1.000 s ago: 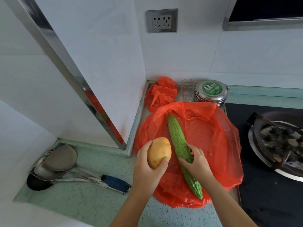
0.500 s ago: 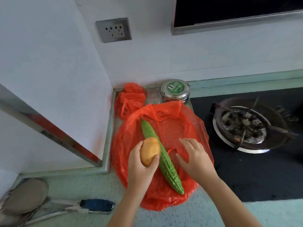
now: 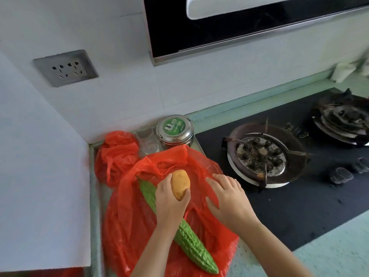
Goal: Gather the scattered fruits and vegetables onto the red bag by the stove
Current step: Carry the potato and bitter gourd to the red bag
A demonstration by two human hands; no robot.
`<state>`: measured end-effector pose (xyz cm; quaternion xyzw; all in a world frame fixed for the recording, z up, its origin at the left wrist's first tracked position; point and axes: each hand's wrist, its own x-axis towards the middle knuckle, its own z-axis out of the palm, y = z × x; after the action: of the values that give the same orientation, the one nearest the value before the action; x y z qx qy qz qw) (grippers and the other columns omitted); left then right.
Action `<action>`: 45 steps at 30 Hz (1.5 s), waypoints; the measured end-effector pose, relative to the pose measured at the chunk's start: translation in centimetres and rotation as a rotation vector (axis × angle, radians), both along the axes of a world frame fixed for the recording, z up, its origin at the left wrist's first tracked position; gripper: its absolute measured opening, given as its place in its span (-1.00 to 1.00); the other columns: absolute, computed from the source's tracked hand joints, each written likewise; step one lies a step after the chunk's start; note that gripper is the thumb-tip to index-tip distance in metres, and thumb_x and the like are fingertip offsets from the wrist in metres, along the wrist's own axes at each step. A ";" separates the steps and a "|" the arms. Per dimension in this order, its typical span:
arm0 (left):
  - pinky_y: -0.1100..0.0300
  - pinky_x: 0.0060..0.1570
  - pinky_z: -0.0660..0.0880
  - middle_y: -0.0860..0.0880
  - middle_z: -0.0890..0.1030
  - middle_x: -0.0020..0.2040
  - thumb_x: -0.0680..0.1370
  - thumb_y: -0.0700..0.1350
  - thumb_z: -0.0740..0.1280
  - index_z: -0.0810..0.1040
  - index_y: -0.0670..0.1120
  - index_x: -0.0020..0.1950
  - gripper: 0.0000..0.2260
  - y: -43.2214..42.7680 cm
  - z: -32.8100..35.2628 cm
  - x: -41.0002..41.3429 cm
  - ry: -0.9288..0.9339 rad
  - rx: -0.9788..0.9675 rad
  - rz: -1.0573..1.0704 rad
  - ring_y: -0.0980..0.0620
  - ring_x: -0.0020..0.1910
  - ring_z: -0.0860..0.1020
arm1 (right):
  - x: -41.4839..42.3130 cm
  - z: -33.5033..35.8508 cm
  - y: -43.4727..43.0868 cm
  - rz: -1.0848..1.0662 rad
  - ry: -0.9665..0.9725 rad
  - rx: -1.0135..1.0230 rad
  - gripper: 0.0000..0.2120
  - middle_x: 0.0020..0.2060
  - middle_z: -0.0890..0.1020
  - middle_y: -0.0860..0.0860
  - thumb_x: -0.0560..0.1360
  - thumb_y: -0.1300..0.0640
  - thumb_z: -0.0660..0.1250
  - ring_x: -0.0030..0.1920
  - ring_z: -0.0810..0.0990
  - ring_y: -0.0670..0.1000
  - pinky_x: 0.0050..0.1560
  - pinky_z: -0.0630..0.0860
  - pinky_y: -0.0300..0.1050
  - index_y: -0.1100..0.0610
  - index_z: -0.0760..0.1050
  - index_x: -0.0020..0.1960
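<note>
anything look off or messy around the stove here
Nothing is spilled or broken. The near burner looks scorched and grimy, with rust-brown staining on its ring. The red bag is crumpled, not flat, and its right edge reaches the black stovetop. The bitter gourd lies diagonally across it.

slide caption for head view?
Left hand holds a yellow fruit over the red bag; bitter gourd lies on it.

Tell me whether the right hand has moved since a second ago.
Yes. The right hand let go of the bitter gourd and shifted right across the red bag, toward the stove.
</note>
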<state>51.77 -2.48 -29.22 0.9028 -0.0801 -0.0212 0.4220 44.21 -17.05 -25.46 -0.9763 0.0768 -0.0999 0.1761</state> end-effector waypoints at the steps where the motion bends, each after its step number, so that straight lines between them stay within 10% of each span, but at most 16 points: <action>1: 0.28 0.16 0.23 -0.04 0.39 0.27 0.39 0.02 0.41 0.30 -0.07 0.37 -0.40 -0.3 -0.4 0.7 0.005 0.007 0.002 0.03 0.24 0.33 | 0.4 -0.2 -0.1 -0.014 0.003 0.000 -0.58 0.05 0.58 0.09 0.34 0.00 0.28 0.08 0.55 0.15 0.04 0.52 0.19 0.14 0.50 0.16; 26: 0.00 0.26 0.35 -0.16 0.25 0.38 0.41 0.10 0.40 0.12 -0.09 0.47 -0.25 -1.8 -2.3 3.7 0.126 0.140 -0.108 -0.12 0.33 0.29 | 0.2 -0.5 0.5 -0.123 -0.021 0.012 -0.60 0.08 0.57 0.09 0.37 0.01 0.27 0.12 0.53 0.15 0.09 0.49 0.20 0.14 0.49 0.16; 45: -0.05 0.11 0.47 -0.17 0.58 0.12 0.47 -0.04 0.21 0.56 -0.22 0.14 -0.64 -4.5 8.0 -10.2 -0.605 0.090 -0.490 -0.19 0.16 0.50 | -12.9 6.0 -1.2 -0.380 -0.183 -0.075 -0.61 0.09 0.58 0.10 0.36 0.05 0.29 0.12 0.52 0.14 0.10 0.46 0.12 0.17 0.52 0.14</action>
<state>41.55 -6.99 -21.21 0.8399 -0.4132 0.1424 0.3219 31.29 -18.30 -19.42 -0.9370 0.2394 -0.2221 0.1239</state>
